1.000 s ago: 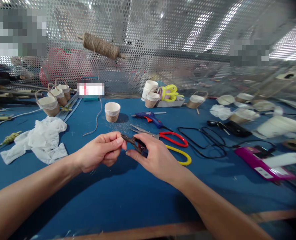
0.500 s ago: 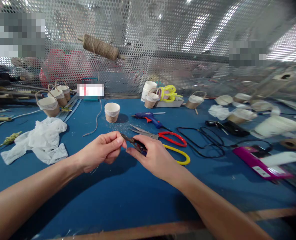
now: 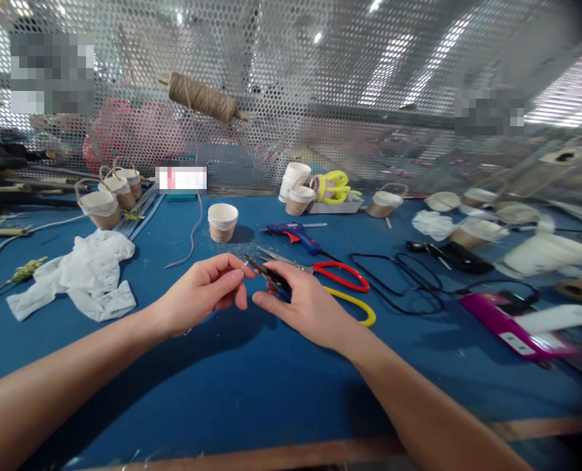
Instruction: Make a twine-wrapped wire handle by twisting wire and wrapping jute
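My right hand (image 3: pixel 303 302) is closed around dark-handled pliers (image 3: pixel 264 273), their jaws pointing up and left toward my other hand. My left hand (image 3: pixel 207 288) pinches a thin wire (image 3: pixel 245 265), whose tip shows by the plier jaws; most of it is hidden by the fingers. Whether the jaws touch the wire I cannot tell. Beyond the hands stands a small paper cup (image 3: pixel 222 222), brown below with a white lace band. Scissors with red and yellow handles (image 3: pixel 340 276) lie just past my right hand, partly covered by it.
A blue glue gun (image 3: pixel 295 237) lies behind the scissors, its black cord looping right. White lace fabric (image 3: pixel 82 275) is bunched at left. Handled cups (image 3: pixel 101 208) stand behind it. A twine spool (image 3: pixel 202 98) hangs on the mesh. A magenta power strip (image 3: pixel 499 324) sits at right.
The plier jaws have drawn slightly away from my left fingertips, and the wire tip now shows between them. The view has shifted a little.
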`<state>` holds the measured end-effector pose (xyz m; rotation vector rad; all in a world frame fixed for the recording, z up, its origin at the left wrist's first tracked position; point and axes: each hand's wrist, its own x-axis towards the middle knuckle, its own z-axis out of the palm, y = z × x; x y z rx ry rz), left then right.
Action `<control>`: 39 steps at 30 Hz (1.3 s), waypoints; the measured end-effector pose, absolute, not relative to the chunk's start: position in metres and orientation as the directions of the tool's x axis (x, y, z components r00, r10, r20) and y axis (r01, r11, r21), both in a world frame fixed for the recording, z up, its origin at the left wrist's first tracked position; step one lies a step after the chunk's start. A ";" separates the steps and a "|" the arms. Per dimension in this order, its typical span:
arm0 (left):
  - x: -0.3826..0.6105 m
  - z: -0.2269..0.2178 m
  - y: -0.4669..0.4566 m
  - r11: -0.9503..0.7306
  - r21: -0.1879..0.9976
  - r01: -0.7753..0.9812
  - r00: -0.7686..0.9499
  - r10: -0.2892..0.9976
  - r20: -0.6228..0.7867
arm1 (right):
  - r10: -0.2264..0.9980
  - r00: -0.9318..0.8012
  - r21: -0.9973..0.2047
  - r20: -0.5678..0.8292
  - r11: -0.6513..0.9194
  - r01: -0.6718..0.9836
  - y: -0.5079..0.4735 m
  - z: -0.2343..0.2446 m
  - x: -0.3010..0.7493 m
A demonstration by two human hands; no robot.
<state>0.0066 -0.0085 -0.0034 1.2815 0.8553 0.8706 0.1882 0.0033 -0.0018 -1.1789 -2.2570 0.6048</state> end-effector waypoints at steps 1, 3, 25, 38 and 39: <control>0.007 -0.004 -0.008 0.062 0.997 -0.048 0.431 0.902 -0.035 | 0.839 -0.488 -0.588 0.239 0.525 0.615 0.003 -0.002 0.188; 0.007 -0.005 -0.008 0.027 0.999 -0.016 0.431 0.902 -0.018 | 0.844 -0.483 -0.577 0.232 0.520 0.630 0.002 -0.002 0.187; -0.006 0.005 0.002 -0.150 0.946 0.287 0.153 0.982 0.109 | 0.911 -0.351 -0.133 0.216 0.384 0.914 0.019 -0.028 0.183; 0.006 0.001 -0.009 -0.137 0.957 0.257 0.376 0.926 0.032 | 0.881 -0.451 -0.925 0.145 0.282 0.254 0.004 -0.003 0.176; 0.006 0.000 -0.008 -0.118 0.962 0.246 0.395 0.919 0.011 | 0.880 -0.451 -0.918 0.151 0.293 0.265 0.003 -0.003 0.176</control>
